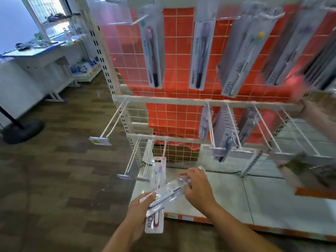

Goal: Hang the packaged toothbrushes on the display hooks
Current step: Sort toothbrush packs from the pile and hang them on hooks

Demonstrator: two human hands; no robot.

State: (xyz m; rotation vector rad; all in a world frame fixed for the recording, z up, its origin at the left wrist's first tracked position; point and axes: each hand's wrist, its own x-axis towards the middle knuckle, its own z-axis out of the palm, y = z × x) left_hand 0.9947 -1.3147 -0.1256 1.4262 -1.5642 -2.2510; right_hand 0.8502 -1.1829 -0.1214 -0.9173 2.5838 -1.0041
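Low before the display rack (181,101), over the front edge of its white base shelf (236,193), we record both hands at work.

Left hand (143,206): fingers curled round a bundle of packaged toothbrushes (154,222), held clear of the shelf. One pack of the bundle runs up toward the lowest hooks (134,157); we cannot tell whether its top touches one.

Right hand (196,186): thumb and fingers pinch the far end of a clear pack (172,190) that lies slantwise across the bundle, with its near end in the left hand's grip. We judge the step in hand to be separating this one pack for hanging.

Top-row packs (154,51): one or more hang on every hook we can see, several deep toward the right.

Middle-row packs (227,131): three neighbouring hooks are stocked. The far-left hook (112,124), with a price tag (100,140) at its tip, is bare, as are the right-hand hooks (269,131).

Lowest hooks: nothing plainly hung.

Backing: wire grid over a red panel (181,51).

Progress, as we judge it: partly done. The top row is filled and the middle row is begun. The bare middle hooks, the lowest hooks and the whole bundle in hand are still to do.
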